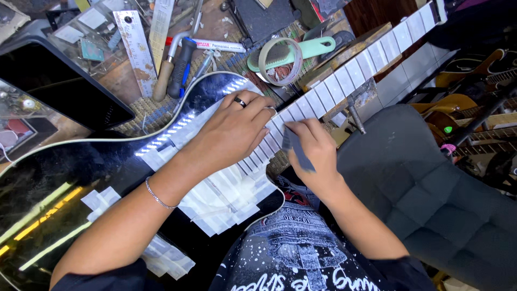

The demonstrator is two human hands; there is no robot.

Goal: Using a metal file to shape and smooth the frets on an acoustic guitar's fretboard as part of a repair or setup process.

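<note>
Right hand (pixel 315 156) is curled tight around a small dark sanding pad (pixel 295 148), pressing it on the taped guitar neck (pixel 344 78). Left hand (pixel 231 132) lies flat, fingers spread, holding nothing, steadying the neck's lower end at nine o'clock of the pad. The neck runs off toward one o'clock, taped and free of tools. The black guitar body (pixel 64 183) fills seven o'clock. Tape roll (pixel 280 60) and screwdrivers (pixel 175 67) crowd the tabletop (pixel 121 81) at twelve; grey chair (pixel 425 183) at four.
</note>
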